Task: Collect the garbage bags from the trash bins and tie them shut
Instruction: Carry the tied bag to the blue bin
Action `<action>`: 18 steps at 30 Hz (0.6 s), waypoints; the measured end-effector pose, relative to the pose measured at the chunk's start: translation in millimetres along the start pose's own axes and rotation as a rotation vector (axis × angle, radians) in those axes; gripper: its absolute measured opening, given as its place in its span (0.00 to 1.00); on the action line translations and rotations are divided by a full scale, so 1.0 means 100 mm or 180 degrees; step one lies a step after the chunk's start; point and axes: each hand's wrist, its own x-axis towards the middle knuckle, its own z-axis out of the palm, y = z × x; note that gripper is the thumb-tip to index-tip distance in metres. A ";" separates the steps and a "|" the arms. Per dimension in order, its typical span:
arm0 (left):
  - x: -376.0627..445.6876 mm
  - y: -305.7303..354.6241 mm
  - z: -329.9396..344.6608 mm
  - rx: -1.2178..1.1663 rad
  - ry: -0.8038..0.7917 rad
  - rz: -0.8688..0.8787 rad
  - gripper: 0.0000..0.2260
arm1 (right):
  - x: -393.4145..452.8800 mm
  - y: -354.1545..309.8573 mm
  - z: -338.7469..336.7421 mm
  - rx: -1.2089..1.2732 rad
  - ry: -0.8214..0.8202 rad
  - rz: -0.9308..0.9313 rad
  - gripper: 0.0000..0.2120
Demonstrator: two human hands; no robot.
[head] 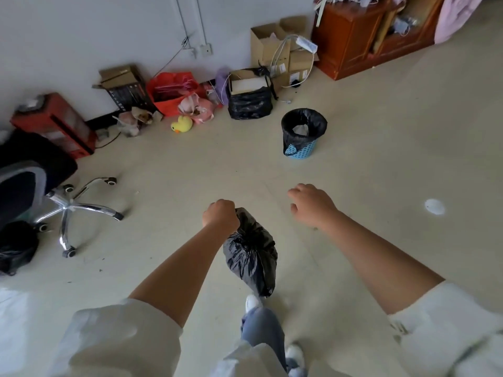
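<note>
A pale cream tiled floor (pixel 190 164) is seen beneath everything. A reddish-brown wooden cabinet (pixel 351 39) is set in the far corner, well beyond the fingers of the right hand. A black office chair on a chrome star base (pixel 65 208) is placed off to the side of the left hand's knuckles. A black plastic-wrapped box (pixel 249 104) is stood against the wall, far ahead of both hands. A round blue plastic trash bin lined with a black garbage bag (pixel 302 131) is found ahead of the right fingertips, well apart from them. A small black plastic garbage bag (pixel 251 254), gathered at its neck, is hung just under the left hand (pixel 220 216), whose fingers are curled tightly round that neck. The right hand (pixel 313 206) is held out with nothing in it, fingers loosely bent and slightly apart. A yellow plush duck (pixel 181 124) is lain near the wall.
</note>
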 end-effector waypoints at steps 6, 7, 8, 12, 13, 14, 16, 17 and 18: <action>1.81 0.49 -0.43 -0.0092 -0.0016 0.0075 0.14 | 1.79 0.68 -0.36 0.0006 0.0047 0.0012 0.09; 2.10 0.58 -0.50 -0.0088 -0.0050 0.0110 0.14 | 2.07 0.79 -0.41 0.0014 0.0036 0.0048 0.09; 2.37 0.67 -0.58 -0.0090 -0.0090 0.0144 0.15 | 2.35 0.89 -0.47 0.0025 0.0015 0.0075 0.09; 3.28 0.96 -0.89 -0.0104 -0.0244 0.0127 0.14 | 3.31 1.21 -0.68 0.0095 -0.0053 0.0084 0.13; 3.50 1.02 -0.95 -0.0121 -0.0281 0.0109 0.13 | 3.52 1.28 -0.72 0.0108 -0.0082 0.0072 0.14; 3.76 1.08 -1.02 -0.0136 -0.0319 0.0074 0.13 | 3.78 1.38 -0.75 0.0114 -0.0122 0.0049 0.14; 4.20 1.16 -1.12 -0.0128 -0.0357 -0.0008 0.12 | 4.23 1.56 -0.77 0.0086 -0.0192 -0.0039 0.14; 4.43 1.19 -1.15 -0.0132 -0.0367 -0.0062 0.13 | 4.46 1.64 -0.78 0.0064 -0.0214 -0.0091 0.13; 4.65 1.21 -1.16 -0.0150 -0.0365 -0.0135 0.13 | 4.70 1.73 -0.77 0.0032 -0.0242 -0.0152 0.13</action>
